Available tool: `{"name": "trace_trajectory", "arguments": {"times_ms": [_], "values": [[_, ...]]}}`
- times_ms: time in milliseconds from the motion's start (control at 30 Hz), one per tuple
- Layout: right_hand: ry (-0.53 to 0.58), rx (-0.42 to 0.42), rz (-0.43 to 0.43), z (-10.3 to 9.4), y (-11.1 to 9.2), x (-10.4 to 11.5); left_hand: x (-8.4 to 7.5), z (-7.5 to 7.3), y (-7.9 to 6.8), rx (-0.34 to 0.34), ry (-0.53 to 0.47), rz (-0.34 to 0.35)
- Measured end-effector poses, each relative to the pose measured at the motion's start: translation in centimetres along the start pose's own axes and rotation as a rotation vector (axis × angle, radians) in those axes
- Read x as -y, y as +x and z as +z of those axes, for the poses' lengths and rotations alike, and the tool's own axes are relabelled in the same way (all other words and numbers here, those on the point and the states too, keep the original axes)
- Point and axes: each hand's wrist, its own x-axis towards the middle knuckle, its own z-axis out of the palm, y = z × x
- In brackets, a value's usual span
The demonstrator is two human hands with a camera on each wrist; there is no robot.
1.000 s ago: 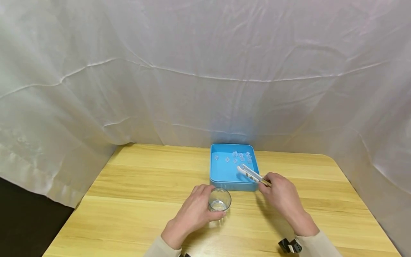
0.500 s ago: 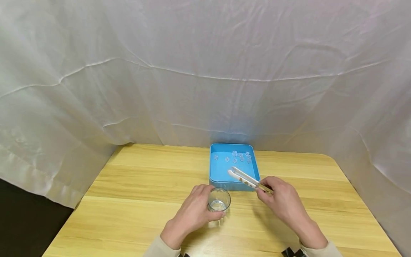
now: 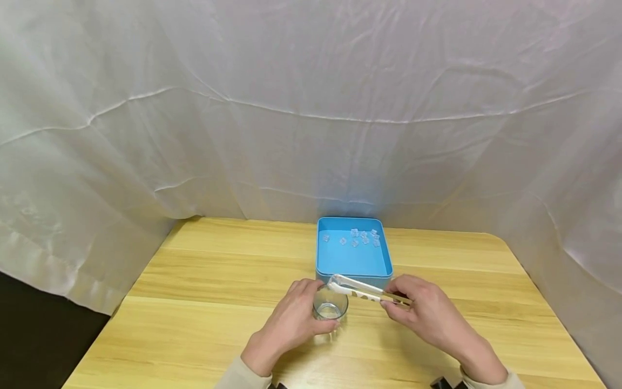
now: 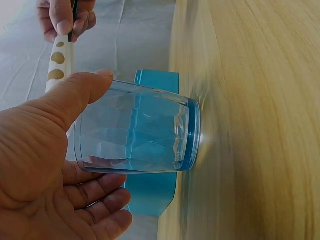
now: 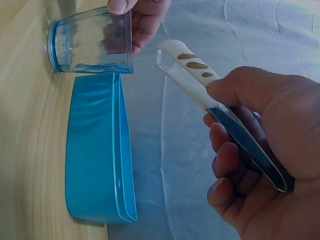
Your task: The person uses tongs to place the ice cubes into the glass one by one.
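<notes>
White tongs with tan oval patches point(image 3: 358, 294) hang just above a clear, faintly blue drinking glass point(image 4: 135, 132). The person's right hand point(image 3: 427, 310) pinches their metal handle between thumb and fingers. Whether the tips hold a small clear cube is hard to make out; in the left wrist view the left thumb mostly hides them. The left hand point(image 3: 293, 319) grips the glass, thumb on the near side, a fingertip showing on the far side. The glass stands upright on a pale wood-grain table point(image 3: 194, 302). Just beyond sits a square bright-blue box point(image 3: 347, 262), clear cubes point(image 3: 355, 233) toward its back, its front wall partly covered by the tongs. Beige sleeves point(image 3: 243, 375) are cut off at the bottom edge
</notes>
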Motion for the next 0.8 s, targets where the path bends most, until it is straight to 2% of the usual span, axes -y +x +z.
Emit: {"name": "trace_trajectory", "arguments": {"times_ms": [167,467,800], "values": [[-0.006,0.027,-0.033,0.04,-0.09,0.05,-0.01,-0.02,0.03,0.001,-0.009,-0.001],[-0.003,0.062,-0.044,0.10,-0.11,-0.23,0.01,0.16,0.00,-0.005,-0.001,0.013],[0.006,0.127,-0.034,-0.29,-0.05,-0.34,0.03,0.06,0.07,-0.058,0.163,0.129]]}}
